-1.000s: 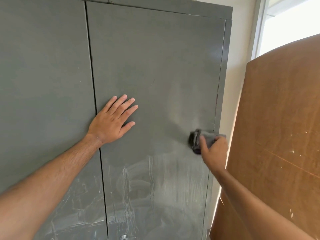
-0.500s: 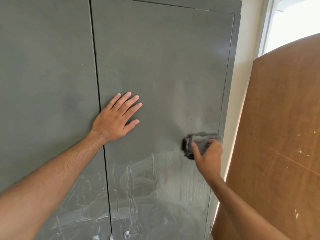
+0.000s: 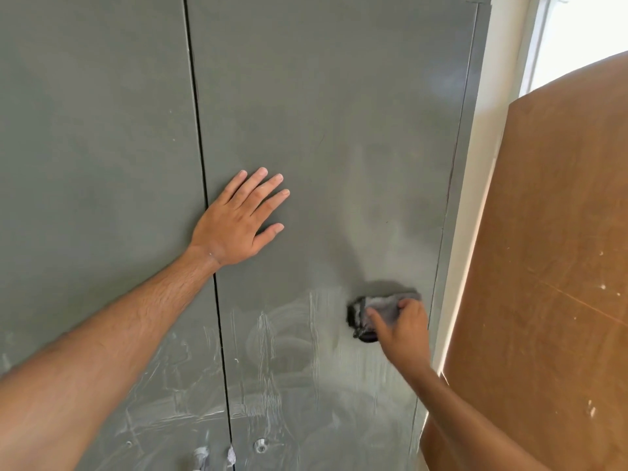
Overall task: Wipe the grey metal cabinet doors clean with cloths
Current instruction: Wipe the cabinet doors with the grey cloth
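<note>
our left hand [image 3: 234, 229] lies flat, fingers straight, on the grey metal right cabinet door [image 3: 339, 130]; our right hand [image 3: 404, 329] has its grip clenched round a crumpled grey cloth [image 3: 377, 312] against it.

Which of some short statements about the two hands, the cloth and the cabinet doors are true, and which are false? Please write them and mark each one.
1. The left hand lies flat with straight fingers on the right door. True.
2. The right hand holds a cloth against the left door. False: the cloth is on the right door, near its right edge.
3. Whitish smear marks show on the lower part of the doors. True.
4. The left hand also holds a cloth. False: it holds nothing.
5. A brown board stands to the right of the cabinet. True.
</note>
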A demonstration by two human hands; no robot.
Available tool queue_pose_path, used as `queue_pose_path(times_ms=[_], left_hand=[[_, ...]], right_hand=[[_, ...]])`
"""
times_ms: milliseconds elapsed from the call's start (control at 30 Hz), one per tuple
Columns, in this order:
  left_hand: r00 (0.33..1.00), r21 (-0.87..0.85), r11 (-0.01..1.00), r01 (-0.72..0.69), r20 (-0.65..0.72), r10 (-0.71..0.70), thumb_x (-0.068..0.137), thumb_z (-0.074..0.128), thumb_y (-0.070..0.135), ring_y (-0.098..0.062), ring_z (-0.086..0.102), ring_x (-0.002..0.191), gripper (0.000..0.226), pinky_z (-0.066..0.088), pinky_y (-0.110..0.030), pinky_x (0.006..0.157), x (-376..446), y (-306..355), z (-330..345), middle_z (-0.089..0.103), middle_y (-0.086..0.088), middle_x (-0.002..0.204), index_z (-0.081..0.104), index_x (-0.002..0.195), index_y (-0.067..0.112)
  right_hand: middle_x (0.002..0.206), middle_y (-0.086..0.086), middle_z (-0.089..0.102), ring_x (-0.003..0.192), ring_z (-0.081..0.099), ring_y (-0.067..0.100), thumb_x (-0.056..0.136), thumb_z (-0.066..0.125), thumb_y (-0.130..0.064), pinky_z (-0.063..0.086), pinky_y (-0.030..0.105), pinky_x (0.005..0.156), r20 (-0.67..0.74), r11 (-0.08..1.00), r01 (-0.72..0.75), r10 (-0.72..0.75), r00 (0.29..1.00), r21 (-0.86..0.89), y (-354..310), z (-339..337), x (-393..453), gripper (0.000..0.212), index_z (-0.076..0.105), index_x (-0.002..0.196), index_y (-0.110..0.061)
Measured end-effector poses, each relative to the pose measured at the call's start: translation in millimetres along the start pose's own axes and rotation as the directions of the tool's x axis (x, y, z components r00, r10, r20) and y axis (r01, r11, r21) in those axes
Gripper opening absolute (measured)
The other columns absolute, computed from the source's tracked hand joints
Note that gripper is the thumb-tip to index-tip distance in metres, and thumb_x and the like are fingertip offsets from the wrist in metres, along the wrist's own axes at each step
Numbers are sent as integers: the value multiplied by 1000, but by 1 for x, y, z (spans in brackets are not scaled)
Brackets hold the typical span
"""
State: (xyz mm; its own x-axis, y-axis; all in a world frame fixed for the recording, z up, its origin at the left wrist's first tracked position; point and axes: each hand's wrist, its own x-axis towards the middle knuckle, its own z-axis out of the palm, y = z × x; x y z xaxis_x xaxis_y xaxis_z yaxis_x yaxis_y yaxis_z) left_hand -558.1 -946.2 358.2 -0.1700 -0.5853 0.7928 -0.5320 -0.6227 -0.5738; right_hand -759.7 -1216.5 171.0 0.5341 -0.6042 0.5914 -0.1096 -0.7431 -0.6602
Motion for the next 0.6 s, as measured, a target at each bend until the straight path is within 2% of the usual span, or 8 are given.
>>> queue_pose_path(times_ms=[67,133,200,300,367,433,500,600], left_hand=[[1000,4,1000,11,-1,-11,108,42,50,-33,31,155,61,22,-52,128,0,0,0,36,-9,166,42,157,15],[1000,1,1000,8,-3,-8,108,43,51,-33,31,155,61,22,-52,128,-1,0,0,36,-9,166,42,158,15],[1000,4,1000,0,-4,0,108,43,50,-33,31,155,62,23,-52,127,0,1,0,36,-9,166,41,158,15],[1000,-7,1000,0,2,0,108,43,50,-33,31,155,62,22,-52,128,0,-1,-1,36,-10,166,41,158,14],[1000,-5,1000,-4,1,4,108,42,50,-33,30,155,62,22,-52,128,0,1,-2,35,-10,166,40,158,14],[1000,-6,1000,3,7,-3,108,41,51,-33,29,155,62,22,-52,128,1,1,-2,35,-10,166,40,159,14],[1000,-16,1000,-2,17,2,109,40,52,-33,28,156,63,21,-52,128,0,0,-1,34,-10,167,39,159,14],[999,-22,1000,-14,29,14,109,41,51,-33,28,156,63,20,-52,128,0,-1,-2,34,-10,167,39,159,14]], right_hand=[[85,-1,63,76,65,19,85,67,-69,56,36,58,-140,985,-49,72,988,164,-9,-6,30,55,61,89,-15],[97,-1,62,87,62,15,85,68,-70,59,34,72,-203,979,-38,80,976,202,-37,-3,46,58,61,101,-14],[112,-1,49,103,50,16,87,72,-59,50,30,90,-103,997,32,-25,994,68,-54,18,25,60,54,118,-11],[112,-1,47,104,46,17,86,73,-58,47,28,90,88,985,96,-84,993,-140,-31,34,-22,60,52,119,-13],[105,0,50,96,49,17,84,76,-57,42,20,76,39,998,-60,61,997,-29,-22,21,-14,55,53,110,-13],[98,3,52,91,51,19,84,75,-56,38,18,68,-112,981,-136,152,982,140,-37,15,9,53,54,101,-11],[104,2,51,98,48,18,86,77,-52,41,22,80,-162,984,-76,102,981,161,-65,21,16,53,55,108,-9],[112,1,47,105,42,19,85,77,-54,41,29,92,11,995,84,-84,996,-60,-80,49,-14,59,53,116,-10]])
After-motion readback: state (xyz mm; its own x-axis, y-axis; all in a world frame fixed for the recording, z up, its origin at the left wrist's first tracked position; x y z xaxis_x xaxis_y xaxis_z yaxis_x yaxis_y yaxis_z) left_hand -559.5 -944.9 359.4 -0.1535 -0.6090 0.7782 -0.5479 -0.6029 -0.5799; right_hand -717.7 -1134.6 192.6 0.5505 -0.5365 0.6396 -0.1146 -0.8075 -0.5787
